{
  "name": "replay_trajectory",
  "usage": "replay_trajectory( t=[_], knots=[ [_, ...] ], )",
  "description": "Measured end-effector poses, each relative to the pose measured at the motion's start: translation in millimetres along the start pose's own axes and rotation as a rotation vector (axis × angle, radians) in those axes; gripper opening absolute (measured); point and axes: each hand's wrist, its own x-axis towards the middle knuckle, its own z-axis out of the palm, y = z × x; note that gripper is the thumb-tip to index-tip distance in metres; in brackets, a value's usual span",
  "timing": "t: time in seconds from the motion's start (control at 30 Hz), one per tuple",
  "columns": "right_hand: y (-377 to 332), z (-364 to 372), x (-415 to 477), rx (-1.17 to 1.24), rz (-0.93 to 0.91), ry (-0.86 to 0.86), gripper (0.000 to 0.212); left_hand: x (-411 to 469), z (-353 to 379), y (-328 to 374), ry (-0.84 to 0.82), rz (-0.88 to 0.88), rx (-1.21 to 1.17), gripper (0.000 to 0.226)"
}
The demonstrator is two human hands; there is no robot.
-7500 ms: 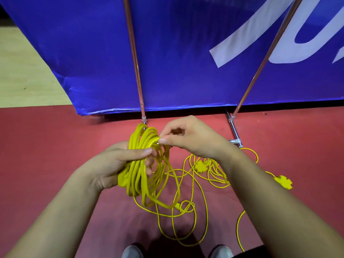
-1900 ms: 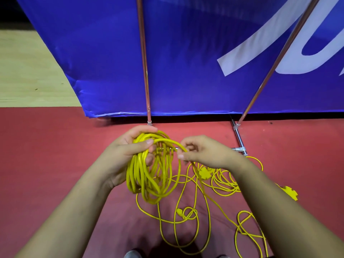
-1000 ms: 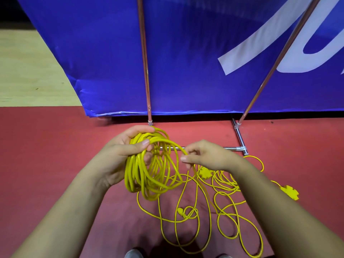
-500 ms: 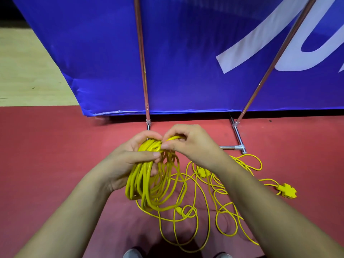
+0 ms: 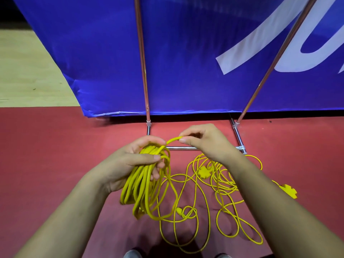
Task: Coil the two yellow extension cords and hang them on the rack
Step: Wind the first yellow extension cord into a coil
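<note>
1. Blue banner (image 5: pixel 186 53): stands beyond both hands, clear of the work.
2. Red floor (image 5: pixel 55 155): lies below both grips and carries all the uncoiled cord.
3. Metal frame (image 5: pixel 142 62): its poles rise beyond the hands and its base bar (image 5: pixel 183 148) lies just past the knuckles. Judged to be the rack. No hanging point is in view.
4. Loose cord (image 5: pixel 186 211): sprawls below and right of the right grip in overlapping loops. Where one cord ends and the other begins cannot be told. Snagging on the draw is a likely risk.
5. Coil (image 5: pixel 141 189): hangs from the left grip, long axis running down toward the person.
6. Left hand (image 5: pixel 130 164): fingers and thumb are wrapped round the coil's top.
7. Right hand (image 5: pixel 202 142): just right of the left, it pinches a single strand (image 5: pixel 172 140) between thumb and forefinger. The strand arches leftward into the coil's top, so the next turn must travel left into the left grip. This hand is the nearer to the slack.
8. Sockets (image 5: pixel 203 173): one lies under the right wrist, the other well to its right.
9. Plug (image 5: pixel 179 210): lies below the coil, amid loops.
</note>
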Motion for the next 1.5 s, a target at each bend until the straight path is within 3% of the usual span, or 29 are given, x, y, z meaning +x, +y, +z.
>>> replay_trajectory(
  t=[0.13, 0.27, 0.53, 0.63, 0.8, 0.9, 1.03, 1.17, 1.23, 1.33, 1.5],
  knots=[
    [-8, 15, 0, -0.017, -0.086, -0.015, 0.007, -1, 3, 1, -0.058, 0.024, -0.03, 0.048],
    [3, 12, 1, 0.05, -0.059, -0.09, 0.003, 2, 0, 5, -0.019, 0.121, -0.111, 0.048],
    [60, 6, 0, -0.252, 0.24, -0.215, 0.022, 0, -5, 13, 0.072, 0.275, -0.207, 0.039],
    [84, 5, -5, -0.151, 0.379, -0.164, 0.028, -2, -12, 19, 0.156, 0.323, -0.235, 0.035],
    [92, 16, -3, 0.067, 0.501, 0.031, 0.016, 3, -9, 16, 0.26, 0.348, -0.18, 0.014],
    [87, 20, 0, 0.102, 0.514, 0.03, 0.016, 3, -11, 18, 0.325, 0.353, -0.144, 0.023],
    [74, 21, 0, 0.04, 0.466, -0.057, 0.014, 3, -17, 17, 0.386, 0.407, -0.061, 0.031],
    [25, 25, -3, -0.192, 0.354, -0.417, 0.011, 5, -18, 10, 0.469, 0.384, 0.344, 0.024],
    [-3, 28, -2, -0.172, 0.262, -0.512, 0.011, 6, -16, 5, 0.438, 0.328, 0.519, 0.023],
    [-31, 30, 1, 0.042, 0.144, -0.442, 0.01, 6, -9, 1, 0.342, 0.23, 0.496, 0.02],
    [-29, 27, 3, 0.367, 0.075, -0.237, 0.006, -2, -10, 5, 0.162, 0.133, 0.133, 0.027]
  ],
)
